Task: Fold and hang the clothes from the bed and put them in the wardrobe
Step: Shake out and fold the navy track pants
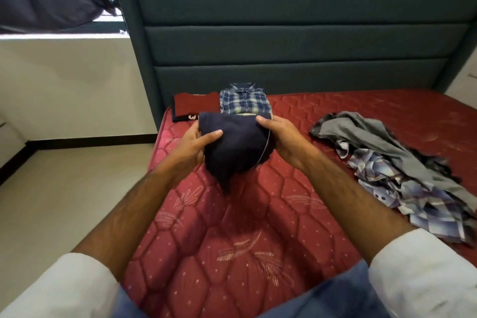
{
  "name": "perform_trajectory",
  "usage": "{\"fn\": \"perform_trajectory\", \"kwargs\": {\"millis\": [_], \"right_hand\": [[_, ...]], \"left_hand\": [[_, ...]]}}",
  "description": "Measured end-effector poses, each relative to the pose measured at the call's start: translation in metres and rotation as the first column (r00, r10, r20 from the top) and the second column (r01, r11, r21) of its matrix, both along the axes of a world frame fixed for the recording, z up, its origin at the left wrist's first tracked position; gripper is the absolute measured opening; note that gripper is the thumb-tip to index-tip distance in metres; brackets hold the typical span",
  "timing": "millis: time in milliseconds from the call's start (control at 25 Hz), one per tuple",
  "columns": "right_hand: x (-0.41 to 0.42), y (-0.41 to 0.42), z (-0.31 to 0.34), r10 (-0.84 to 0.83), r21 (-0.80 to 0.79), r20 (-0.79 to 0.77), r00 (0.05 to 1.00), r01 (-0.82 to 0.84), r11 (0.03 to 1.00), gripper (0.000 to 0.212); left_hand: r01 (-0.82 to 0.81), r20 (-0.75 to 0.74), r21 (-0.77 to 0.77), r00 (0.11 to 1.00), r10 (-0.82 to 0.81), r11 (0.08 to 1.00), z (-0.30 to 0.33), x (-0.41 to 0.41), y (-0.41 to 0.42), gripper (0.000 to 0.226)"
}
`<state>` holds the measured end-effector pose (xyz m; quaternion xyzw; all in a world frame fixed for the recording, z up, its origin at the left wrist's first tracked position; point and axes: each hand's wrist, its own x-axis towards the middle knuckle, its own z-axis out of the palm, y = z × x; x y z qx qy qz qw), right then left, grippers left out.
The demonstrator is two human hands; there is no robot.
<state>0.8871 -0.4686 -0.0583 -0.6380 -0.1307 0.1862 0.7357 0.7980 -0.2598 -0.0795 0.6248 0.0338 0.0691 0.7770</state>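
While both hands' fingers (pixel 214 134) clasp the navy garment (pixel 232 147), seemingly folded, above the mattress (pixel 232 227).

Bare red mattress (pixel 232 227) lay open at six o'clock beneath the two hands, and again at two o'clock toward the headboard (pixel 296 41). A heap of grey and plaid clothes (pixel 402 175) blocked the three o'clock side. At twelve o'clock a folded plaid shirt (pixel 244 98) and a folded maroon shirt (pixel 192 106) filled the strip just before the headboard. At nine o'clock the bed edge dropped to open floor (pixel 64 188).
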Motion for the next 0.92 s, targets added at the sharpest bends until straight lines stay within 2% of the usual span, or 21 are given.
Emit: {"fn": "perform_trajectory", "kwargs": {"millis": [120, 200, 280, 360, 440, 480, 520, 640, 760, 840, 920], "right_hand": [[-0.045, -0.015, -0.03, 0.191, 0.101, -0.19, 0.963, -0.174, 0.98, 0.035], [-0.084, -0.027, -0.059, 0.254, 0.08, -0.302, 0.919, -0.241, 0.967, 0.044], [-0.116, -0.036, -0.087, 0.243, 0.054, -0.388, 0.889, -0.242, 0.969, 0.049], [-0.148, -0.048, -0.109, 0.19, 0.067, -0.515, 0.836, -0.182, 0.981, 0.047], [-0.18, -0.064, -0.12, 0.163, 0.095, -0.672, 0.723, -0.134, 0.986, 0.036], [-0.196, -0.07, -0.122, 0.195, 0.113, -0.704, 0.683, -0.163, 0.98, 0.034], [-0.212, -0.076, -0.123, 0.223, 0.112, -0.71, 0.669, -0.205, 0.972, 0.034], [-0.243, -0.091, -0.119, 0.279, 0.042, -0.634, 0.722, -0.328, 0.944, 0.039], [-0.249, -0.096, -0.106, 0.262, 0.051, -0.628, 0.733, -0.297, 0.953, 0.036], [-0.252, -0.099, -0.102, 0.236, 0.046, -0.617, 0.751, -0.265, 0.963, 0.036], [-0.26, -0.101, -0.103, 0.214, 0.015, -0.579, 0.787, -0.253, 0.967, 0.044]], "left_hand": [[-0.074, -0.122, -0.152, 0.991, 0.056, 0.986, -0.021, -0.038, -0.021, 0.05], [-0.086, -0.192, -0.217, 0.98, 0.044, 0.973, -0.048, -0.071, -0.035, 0.051], [-0.093, -0.277, -0.192, 0.96, 0.037, 0.977, -0.075, -0.104, -0.048, 0.06], [-0.139, -0.386, -0.179, 0.921, 0.061, 0.974, -0.096, -0.138, -0.059, 0.079], [-0.179, -0.481, -0.189, 0.874, 0.068, 0.966, -0.104, -0.169, -0.071, 0.085], [-0.178, -0.514, -0.186, 0.856, 0.059, 0.966, -0.107, -0.184, -0.078, 0.085], [-0.162, -0.532, -0.18, 0.846, 0.043, 0.97, -0.108, -0.199, -0.085, 0.082], [-0.01, -0.502, -0.127, 0.863, -0.056, 0.992, -0.103, -0.237, -0.099, 0.075], [0.029, -0.421, -0.108, 0.904, -0.072, 0.994, -0.094, -0.253, -0.1, 0.051], [0.053, -0.432, -0.094, 0.897, -0.089, 0.994, -0.091, -0.26, -0.102, 0.032], [0.092, -0.473, -0.045, 0.875, -0.102, 0.995, -0.093, -0.268, -0.101, 0.022]]}}
